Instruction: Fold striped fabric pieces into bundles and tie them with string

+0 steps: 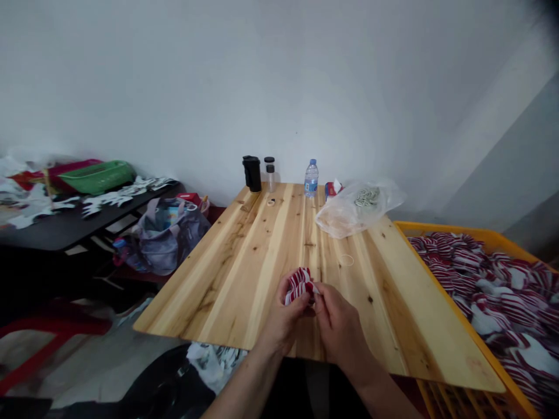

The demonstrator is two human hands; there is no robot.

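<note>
A small bunched piece of red-and-white striped fabric (pixel 299 283) is held above the near part of the wooden table (pixel 227 273). My left hand (pixel 286 317) is closed around it, thumb on top. From the other side, my right hand (pixel 336 320) pinches the fabric's right edge between thumb and fingers. The exact kind of fabric item cannot be made out. A thin pale ring, like a rubber band (pixel 347 260), lies on the table beyond my right hand.
A yellow crate (pixel 437 228) full of striped pieces (pixel 502 291) stands at the right. Toward the back are a plastic bag (pixel 340 215), a water bottle (pixel 311 179) and a black tumbler (pixel 252 173). Left of the table sit a grey bag (pixel 170 238) and a red stool (pixel 52 331).
</note>
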